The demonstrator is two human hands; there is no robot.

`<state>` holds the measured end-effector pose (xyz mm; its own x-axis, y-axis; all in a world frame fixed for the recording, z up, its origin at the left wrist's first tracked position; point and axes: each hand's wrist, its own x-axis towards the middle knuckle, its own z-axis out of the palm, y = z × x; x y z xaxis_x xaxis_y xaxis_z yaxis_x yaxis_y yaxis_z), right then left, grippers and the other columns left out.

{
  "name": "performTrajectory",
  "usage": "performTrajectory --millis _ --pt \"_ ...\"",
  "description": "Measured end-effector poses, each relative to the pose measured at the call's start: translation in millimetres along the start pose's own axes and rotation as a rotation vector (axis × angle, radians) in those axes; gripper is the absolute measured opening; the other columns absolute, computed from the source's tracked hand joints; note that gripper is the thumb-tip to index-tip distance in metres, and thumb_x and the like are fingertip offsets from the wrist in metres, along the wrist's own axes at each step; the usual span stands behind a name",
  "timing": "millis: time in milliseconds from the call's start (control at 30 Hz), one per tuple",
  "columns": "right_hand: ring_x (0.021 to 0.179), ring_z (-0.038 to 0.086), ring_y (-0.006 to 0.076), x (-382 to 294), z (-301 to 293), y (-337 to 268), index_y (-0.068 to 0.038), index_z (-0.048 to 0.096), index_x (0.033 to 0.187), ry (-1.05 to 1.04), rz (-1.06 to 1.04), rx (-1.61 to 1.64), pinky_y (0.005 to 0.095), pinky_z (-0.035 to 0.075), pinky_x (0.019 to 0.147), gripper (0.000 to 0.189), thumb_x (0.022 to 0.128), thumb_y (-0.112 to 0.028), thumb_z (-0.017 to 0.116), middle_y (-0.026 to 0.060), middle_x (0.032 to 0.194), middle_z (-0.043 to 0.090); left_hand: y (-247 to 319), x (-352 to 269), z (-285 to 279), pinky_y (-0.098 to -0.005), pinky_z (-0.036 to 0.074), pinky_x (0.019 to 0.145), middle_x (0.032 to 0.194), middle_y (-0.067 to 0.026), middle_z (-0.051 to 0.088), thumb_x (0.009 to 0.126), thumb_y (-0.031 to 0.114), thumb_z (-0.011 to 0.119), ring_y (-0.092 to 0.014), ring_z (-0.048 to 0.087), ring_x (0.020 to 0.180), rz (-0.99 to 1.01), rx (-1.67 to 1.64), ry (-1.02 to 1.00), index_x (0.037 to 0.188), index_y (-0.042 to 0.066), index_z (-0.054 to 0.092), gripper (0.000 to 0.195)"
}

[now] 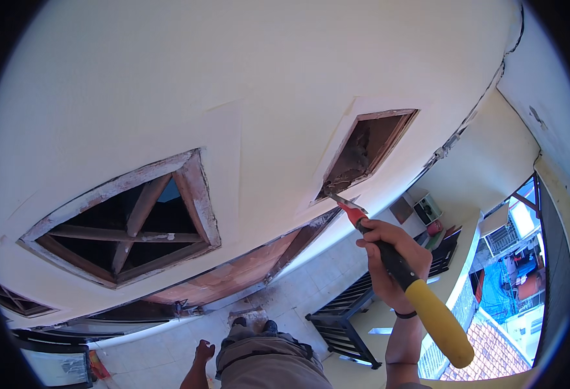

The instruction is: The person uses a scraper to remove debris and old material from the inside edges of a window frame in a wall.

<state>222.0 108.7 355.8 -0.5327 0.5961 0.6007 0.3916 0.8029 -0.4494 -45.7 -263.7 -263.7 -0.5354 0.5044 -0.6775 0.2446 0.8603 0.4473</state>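
My right hand grips a scraper-like hand tool with a yellow and black handle and a red collar. Its narrow metal blade reaches the lower left corner of a small wood-framed wall opening. Torn, crumbly brown material lies along the bottom of that opening. My left hand hangs low beside my body, its fingers loosely curled and nothing visible in them. To the left, a larger opening has a worn wooden frame and crossed wooden bars.
Below me, my feet rest on a small worn support above the tiled floor. A dark slatted railing stands to the right, with rooftops far below beyond the balcony. A wooden door frame lies beneath the openings. Cracks run along the wall's edge.
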Motion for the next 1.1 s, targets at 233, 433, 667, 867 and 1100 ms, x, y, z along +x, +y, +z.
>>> performTrajectory --millis 233,433,667,867,1100 --pt "0.081 0.076 0.0221 7 7 6 0.002 0.069 0.098 0.142 -0.024 0.021 0.0290 0.059 0.071 0.012 0.086 0.001 0.071 0.0166 0.100 0.075 -7 -3 3 -0.0492 0.052 0.097 0.116 -0.0291 0.068 0.084 0.037 0.069 -0.044 0.065 0.113 -0.014 -0.013 0.002 0.122 0.005 0.056 0.052" --pt "0.079 0.076 0.0235 4 -7 8 -0.001 0.069 0.096 0.198 0.038 0.157 0.0277 0.058 0.070 0.011 0.087 -0.003 0.073 0.0144 0.099 0.076 -1 -4 1 -0.0487 0.052 0.097 0.117 -0.0286 0.068 0.084 0.039 0.069 -0.044 0.065 0.114 -0.030 -0.009 -0.009 0.122 0.005 0.058 0.053" --pt "0.077 0.075 0.0229 3 -9 7 -0.002 0.069 0.098 0.162 0.046 0.011 0.0282 0.059 0.068 0.017 0.083 -0.001 0.075 0.0143 0.102 0.076 1 11 4 -0.0489 0.052 0.098 0.117 -0.0289 0.068 0.084 0.040 0.069 -0.045 0.064 0.114 -0.050 -0.059 -0.035 0.122 0.006 0.057 0.052" --pt "0.091 0.076 0.0262 -1 -3 5 0.005 0.066 0.103 0.094 0.065 -0.074 0.0309 0.061 0.078 0.010 0.095 0.001 0.062 0.0215 0.109 0.072 0 9 6 -0.0496 0.052 0.097 0.115 -0.0289 0.068 0.085 0.039 0.069 -0.045 0.065 0.112 -0.052 -0.059 -0.045 0.121 0.006 0.057 0.050" --pt "0.085 0.077 0.0219 -8 10 21 0.003 0.066 0.106 0.207 0.036 0.180 0.0263 0.060 0.073 0.015 0.092 0.000 0.069 0.0180 0.105 0.075 -7 2 8 -0.0497 0.052 0.097 0.113 -0.0292 0.069 0.084 0.039 0.069 -0.045 0.065 0.111 0.003 0.009 -0.006 0.121 0.005 0.057 0.051"
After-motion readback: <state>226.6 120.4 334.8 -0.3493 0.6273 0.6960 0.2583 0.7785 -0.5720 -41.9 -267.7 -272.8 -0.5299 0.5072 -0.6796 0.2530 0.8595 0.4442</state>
